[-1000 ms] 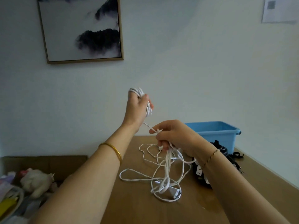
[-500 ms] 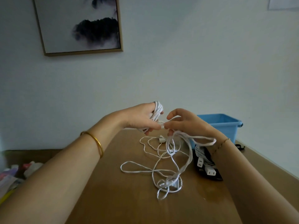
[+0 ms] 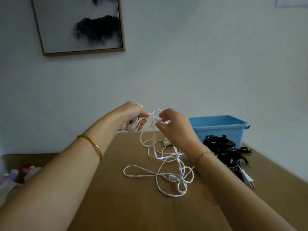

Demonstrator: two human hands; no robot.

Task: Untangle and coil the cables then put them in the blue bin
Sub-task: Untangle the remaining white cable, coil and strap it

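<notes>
The left hand grips a wound bundle of thin white cable. The right hand pinches a strand just beside it. The remaining cable trails in loose loops onto the brown wooden bench. Tangled black cables lie against the blue plastic bin.

Sprawling over mid-table: the loose cable, rising to the left hand and right hand above the far edge. Sitting far right: the bin, the cable pile lying just nearer. Hanging on the far wall, upper left: the picture.
</notes>
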